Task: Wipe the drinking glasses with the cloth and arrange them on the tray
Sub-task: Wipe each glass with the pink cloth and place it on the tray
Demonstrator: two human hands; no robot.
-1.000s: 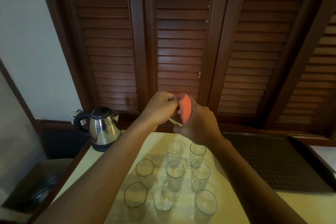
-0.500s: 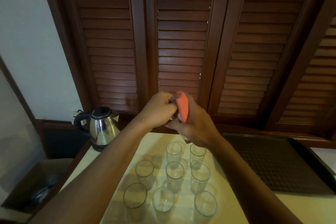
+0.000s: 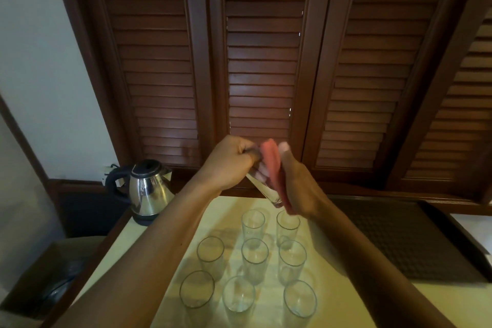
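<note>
The left hand (image 3: 229, 161) is curled round the upper end of a drinking glass (image 3: 266, 189), held tilted in the air above the table with its base pointing down toward the right. The right hand (image 3: 298, 186) grips a pink cloth (image 3: 271, 165) and presses it against the side of that glass; the thumb stands up beside the fabric. Whether any cloth reaches inside the glass cannot be told, as the hands cover the rim.

Directly beneath the hands, eight more glasses (image 3: 254, 261) stand upright and close together on the pale table (image 3: 149, 237), none touching as far as can be seen. The dark tray (image 3: 415, 242) lies to the right, just beside the group, with no glass on it. By my judgement the arranging has not begun.

A steel kettle (image 3: 149, 189) stands at the table's far left corner. Louvred wooden shutters (image 3: 263, 61) fill the wall behind.

Risks, as judged: the held glass is smooth and hangs over the cluster; a slip during twisting would drop it onto the others and break several. A trailing forearm could also topple the nearer glasses when carrying across to the tray.

No brand, label or legible writing is visible on any item.
</note>
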